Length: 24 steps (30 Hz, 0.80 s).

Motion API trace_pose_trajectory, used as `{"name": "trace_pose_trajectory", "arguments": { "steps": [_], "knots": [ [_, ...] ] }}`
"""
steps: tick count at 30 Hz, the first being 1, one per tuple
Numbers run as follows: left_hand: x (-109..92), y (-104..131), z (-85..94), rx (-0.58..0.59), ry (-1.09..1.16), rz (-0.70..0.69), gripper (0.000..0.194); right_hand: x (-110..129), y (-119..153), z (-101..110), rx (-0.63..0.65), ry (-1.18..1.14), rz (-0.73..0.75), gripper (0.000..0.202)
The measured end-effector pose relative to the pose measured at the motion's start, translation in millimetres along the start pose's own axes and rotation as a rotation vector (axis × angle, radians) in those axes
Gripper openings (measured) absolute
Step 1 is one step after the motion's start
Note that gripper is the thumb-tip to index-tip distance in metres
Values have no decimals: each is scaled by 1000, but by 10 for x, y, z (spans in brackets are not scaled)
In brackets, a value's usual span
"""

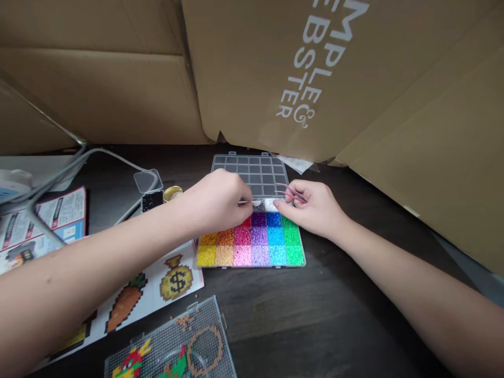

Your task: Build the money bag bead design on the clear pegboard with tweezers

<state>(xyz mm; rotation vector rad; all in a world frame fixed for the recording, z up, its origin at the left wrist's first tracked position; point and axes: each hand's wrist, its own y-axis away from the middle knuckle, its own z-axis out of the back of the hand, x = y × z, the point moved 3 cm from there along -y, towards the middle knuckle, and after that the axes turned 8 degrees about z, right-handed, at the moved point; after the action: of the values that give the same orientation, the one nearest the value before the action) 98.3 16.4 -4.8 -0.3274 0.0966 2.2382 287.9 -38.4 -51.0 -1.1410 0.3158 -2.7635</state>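
Both hands at the bead case, over its far row of compartments.

The left hand (226, 202) has its fingers pinched closed on a thin pale tool (256, 203), its white end above the grey beads (259, 208). The right hand (315, 205) grips pink tweezers (297, 195) between bent fingers, the tweezer tips apart; its thumb is beside the white beads (270, 206). The bead case (265, 266) lies open on the bench (315, 315), clear lid (255, 169) folded back, and the pegboard (167, 325) is nearer the person. The step in hand looks like handling small beads in the case; such close work calls for a light, steady pinch that leaves neighbouring colours undisturbed.
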Motion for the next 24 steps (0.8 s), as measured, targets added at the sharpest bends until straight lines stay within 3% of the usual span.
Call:
{"name": "trace_pose_trajectory", "arguments": {
  "steps": [4, 15, 24],
  "knots": [
    [-7, -6, 32, 7, -10, -13, 26, 37, 23, -35, 31, 13, 10, 26],
    [62, -4, 163, -85, 96, -154, 18, 26, 27, -41, -32, -4, 59, 28],
    [-1, -103, 90, -58, -18, -202, 23, 95, 27, -73, 1, 75, 29, 20]
  ]
}}
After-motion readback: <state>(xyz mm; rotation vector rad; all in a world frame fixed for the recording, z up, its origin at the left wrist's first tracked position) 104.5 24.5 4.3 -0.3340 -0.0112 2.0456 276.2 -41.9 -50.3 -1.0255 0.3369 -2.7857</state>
